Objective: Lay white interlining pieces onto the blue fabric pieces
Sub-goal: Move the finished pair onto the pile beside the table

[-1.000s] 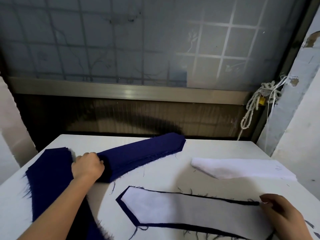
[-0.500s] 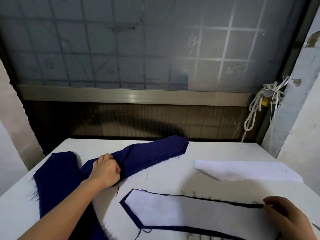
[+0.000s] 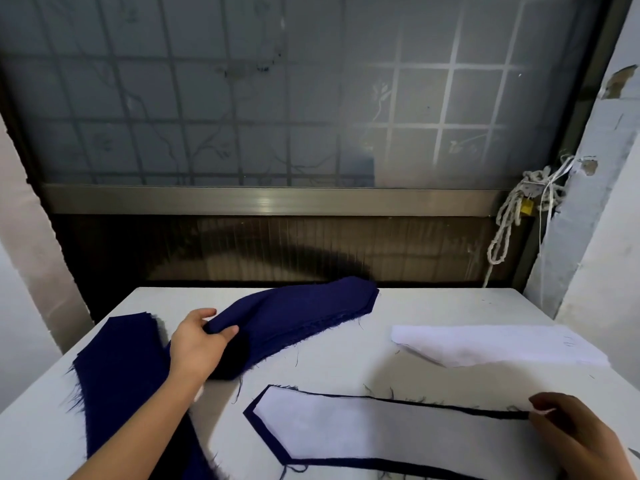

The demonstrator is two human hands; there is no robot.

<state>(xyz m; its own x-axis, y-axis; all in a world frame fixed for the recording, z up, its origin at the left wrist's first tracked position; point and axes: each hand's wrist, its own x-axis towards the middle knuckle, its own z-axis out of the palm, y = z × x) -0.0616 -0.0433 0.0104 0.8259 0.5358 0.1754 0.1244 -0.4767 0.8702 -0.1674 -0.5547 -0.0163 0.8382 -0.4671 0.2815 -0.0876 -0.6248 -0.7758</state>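
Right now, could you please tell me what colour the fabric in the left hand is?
Dark navy blue fabric, clearest in the head view.

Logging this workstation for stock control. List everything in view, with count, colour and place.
table: one, white, foreground
blue fabric pile: one, navy, rear left of table, bent
laid blue piece: one, navy, front of table
interlining piece: one, white, lying on the laid blue piece
interlining stack: one, white, right of table
rope: one, whitish, hanging right of window
padlock: one, yellow, by the rope
window: one, frosted grey, behind table
left hand: pinches the pile's top layer
right hand: on the laid piece's right end
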